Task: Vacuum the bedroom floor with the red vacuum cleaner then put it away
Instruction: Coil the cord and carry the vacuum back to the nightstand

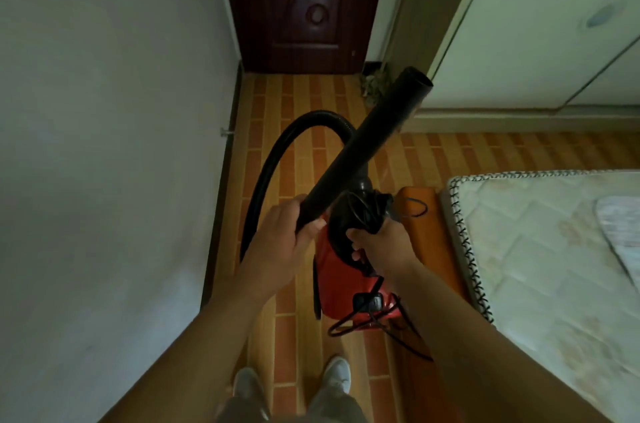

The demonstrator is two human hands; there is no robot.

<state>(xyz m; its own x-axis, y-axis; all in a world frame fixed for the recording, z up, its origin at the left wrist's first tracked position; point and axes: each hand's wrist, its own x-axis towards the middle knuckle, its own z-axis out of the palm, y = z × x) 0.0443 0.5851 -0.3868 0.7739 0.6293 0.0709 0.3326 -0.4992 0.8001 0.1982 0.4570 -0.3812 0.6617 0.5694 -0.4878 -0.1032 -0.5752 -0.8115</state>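
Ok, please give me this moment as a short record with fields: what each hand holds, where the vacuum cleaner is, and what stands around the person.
left hand: grips the lower end of the black tube, whose open end points up toward the wardrobe
right hand: grips the cord bundle on top of the red vacuum cleaner
hose: black, curves in an arc left of the tube
vacuum lifted or on the floor: cannot tell
surroundings: dark door ahead, mattress at the right
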